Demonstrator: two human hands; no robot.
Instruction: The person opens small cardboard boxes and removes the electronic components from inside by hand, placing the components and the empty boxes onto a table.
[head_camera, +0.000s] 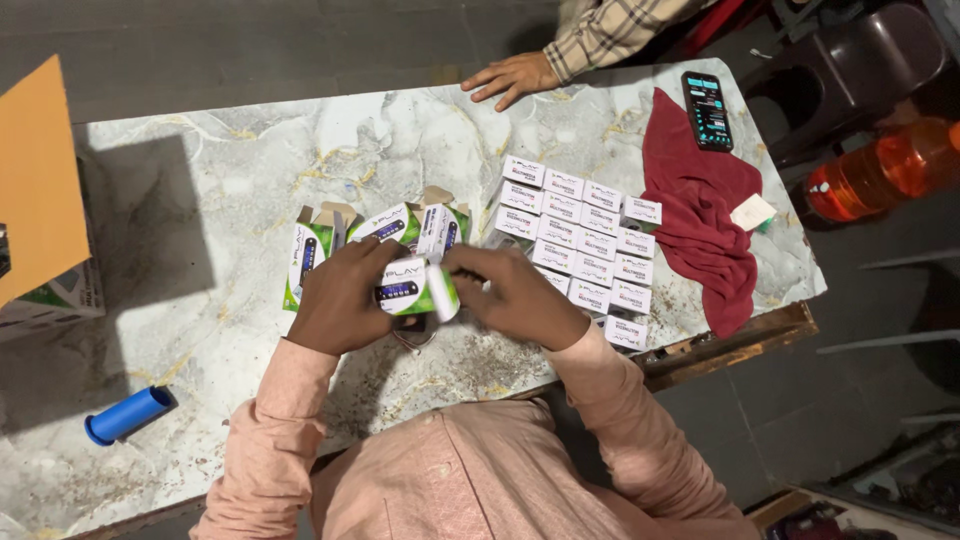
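Nearest to us, both hands meet over the near middle of the pale marble-patterned table top (200, 180). Our left hand (340, 298) wraps its fingers around the small green-and-white cardboard carton (412, 288), clamped on its left half. Our right hand (520, 295) has its fingertips closed together on the carton's right end, where the white flap sits. The carton lies between the two hands, its long axis running left to right, roughly level and just above the table. Both hands touch it; the right one is at the end with the flap, so that flap lies directly under our right fingertips. Something dark shows beneath the carton, too hidden to tell what it is.

Off to our near left a blue plastic cylinder (128, 414) lies on its side, well apart from the hands.

Just beyond the hands, three open green-and-white cartons (312, 255) lie with flaps up. To their right, touching one another, small flat white boxes (585, 240) are packed in neat rows. Beside those lies a crumpled dark red cloth (700, 210), with a black smartphone (707, 110) at its far edge.

Farthest away, another person's hand (512, 76) in a checked sleeve rests on the table's far rim, apart from our work.
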